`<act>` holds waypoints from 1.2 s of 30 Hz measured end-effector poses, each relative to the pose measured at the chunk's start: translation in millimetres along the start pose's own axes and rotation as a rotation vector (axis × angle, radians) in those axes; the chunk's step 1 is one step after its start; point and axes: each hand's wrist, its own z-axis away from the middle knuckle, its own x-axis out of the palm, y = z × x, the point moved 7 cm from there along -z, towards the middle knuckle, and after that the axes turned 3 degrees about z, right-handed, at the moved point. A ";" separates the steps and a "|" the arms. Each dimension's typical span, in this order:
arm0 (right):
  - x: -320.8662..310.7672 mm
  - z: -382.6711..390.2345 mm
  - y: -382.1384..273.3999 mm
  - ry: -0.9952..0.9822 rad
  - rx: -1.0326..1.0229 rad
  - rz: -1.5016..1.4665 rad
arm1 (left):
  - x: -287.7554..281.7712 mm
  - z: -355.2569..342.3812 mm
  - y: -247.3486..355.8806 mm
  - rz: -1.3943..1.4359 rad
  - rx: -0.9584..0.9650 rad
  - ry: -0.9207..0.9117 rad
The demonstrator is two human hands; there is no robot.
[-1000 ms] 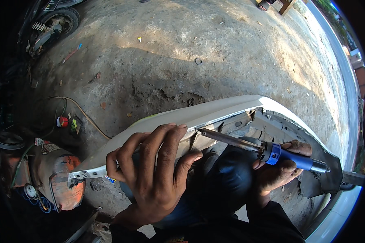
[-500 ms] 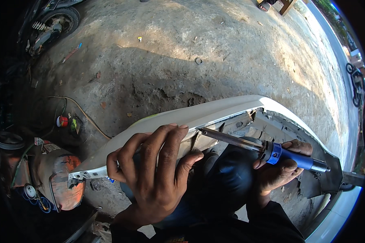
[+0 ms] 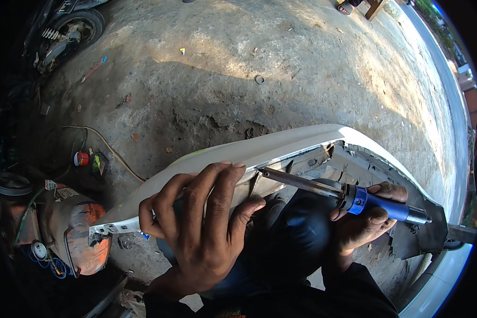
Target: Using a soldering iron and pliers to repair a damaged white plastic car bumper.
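Observation:
A pale grey car bumper (image 3: 238, 150) arches across in front of me, its rough inner side facing me. My left hand (image 3: 204, 217) rests over its near edge, fingers spread and thumb apart, with the fingertips on the panel. My right hand (image 3: 373, 217) is closed around the blue handle of what looks like a soldering iron (image 3: 376, 205). The iron's metal barrel points left. Its narrow tip meets the inner edge of the bumper, just right of my left fingertips. My palm and fingers hide part of the handle.
An orange, worn air tank (image 3: 90, 238) with a gauge (image 3: 38, 249) stands at left. A hose (image 3: 106, 142) runs over the concrete floor to the bumper. A motorcycle wheel (image 3: 79, 29) is at far left, a sandalled foot (image 3: 345, 7) at the top, and a road (image 3: 450, 106) at right.
Both hands, the soldering iron and the bumper keep almost the same places. The motorcycle seen on the road at far right has gone from view.

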 end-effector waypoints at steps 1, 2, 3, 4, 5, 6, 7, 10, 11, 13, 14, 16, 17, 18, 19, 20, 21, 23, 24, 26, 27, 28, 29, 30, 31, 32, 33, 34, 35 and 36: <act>-3.1 -0.3 0.5 0.025 -0.046 0.016 | 0.4 -0.1 0.2 0.002 0.001 0.003; -5.2 -0.6 -1.3 0.049 -0.093 0.030 | -0.2 -0.2 0.3 0.001 0.001 0.003; -2.6 -1.5 -1.9 0.049 -0.093 0.030 | -0.6 -0.4 0.3 0.000 0.000 0.001; 0.5 -2.0 -4.3 0.068 -0.109 0.012 | -0.9 -0.6 0.4 0.000 0.000 -0.001; 2.5 -1.5 -6.1 0.086 -0.124 -0.005 | -0.9 -0.3 0.1 -0.001 -0.001 -0.002; 3.7 -0.8 -7.5 0.086 -0.123 -0.005 | -0.7 0.1 -0.3 -0.007 -0.002 -0.006; 4.6 -0.3 -7.4 0.082 -0.100 -0.017 | -0.4 0.4 -0.6 -0.012 -0.002 -0.010; 2.6 -1.3 -5.5 0.085 -0.097 -0.027 | -0.3 0.1 0.5 -0.007 0.001 -0.003; 1.0 -1.6 -4.4 0.090 -0.114 -0.030 | -0.5 0.1 0.6 -0.007 0.001 -0.003; -6.5 -1.9 0.3 0.088 -0.136 -0.011 | -1.2 -0.2 0.9 -0.007 0.003 0.003; -6.3 -1.8 -0.5 0.085 -0.156 0.007 | -0.8 0.1 0.5 -0.009 0.002 0.003; 1.9 1.2 -5.1 0.054 -0.069 -0.044 | -0.4 0.7 -0.2 -0.008 0.003 0.003; 6.7 1.8 -3.9 0.025 0.016 -0.092 | -0.5 0.7 -0.1 -0.007 0.003 0.003; 6.2 1.5 -3.7 0.025 0.016 -0.091 | -0.6 0.9 0.0 -0.007 0.001 0.001; 6.1 1.1 -3.7 0.014 0.006 -0.089 | -0.7 0.9 -0.1 -0.007 0.000 -0.001; 5.8 0.6 -3.8 0.004 -0.003 -0.087 | -0.9 0.7 0.0 -0.007 0.000 -0.001; 4.7 0.7 -3.5 0.004 -0.003 -0.087 | -0.9 0.4 -0.1 -0.004 -0.001 -0.004; 3.3 1.0 -3.0 -0.022 -0.011 -0.065 | -0.8 0.1 -0.1 -0.001 -0.001 -0.007; 1.3 -0.1 -0.1 -0.021 -0.011 -0.065 | -0.7 0.1 -0.2 0.002 -0.002 -0.008; -5.5 -1.6 -4.9 0.046 -0.178 0.086 | -0.4 0.2 -0.2 0.005 -0.003 -0.009; -3.5 -2.4 -4.3 0.046 -0.178 0.086 | -0.2 0.4 -0.1 0.003 0.000 -0.003; -2.7 -2.4 -5.9 0.080 -0.206 0.080 | -0.3 0.5 0.1 0.001 0.002 0.002; -2.9 -1.8 -7.5 0.114 -0.234 0.075 | 0.1 0.6 0.0 0.002 0.002 0.001; -3.2 -0.8 -9.6 0.114 -0.234 0.076 | 0.3 0.6 0.0 -0.001 0.001 0.004; -1.8 -0.4 -8.5 0.069 -0.155 0.063 | 0.5 0.5 0.0 -0.003 0.001 0.008; 0.3 0.4 -6.8 0.023 -0.077 0.049 | 0.0 0.5 -0.2 -0.005 0.000 0.008; -0.3 1.4 -9.0 0.021 -0.076 0.047 | -0.7 0.5 -0.3 -0.011 0.001 0.012; 0.5 1.9 -7.3 -0.001 -0.026 0.026 | -1.5 0.5 -0.5 -0.018 0.003 0.017; 0.7 1.7 -4.4 -0.021 0.023 0.007 | -0.7 0.4 -0.5 -0.016 0.003 0.017; -0.9 1.2 -1.9 -0.021 0.022 0.009 | -0.3 0.5 -0.5 -0.014 0.007 0.023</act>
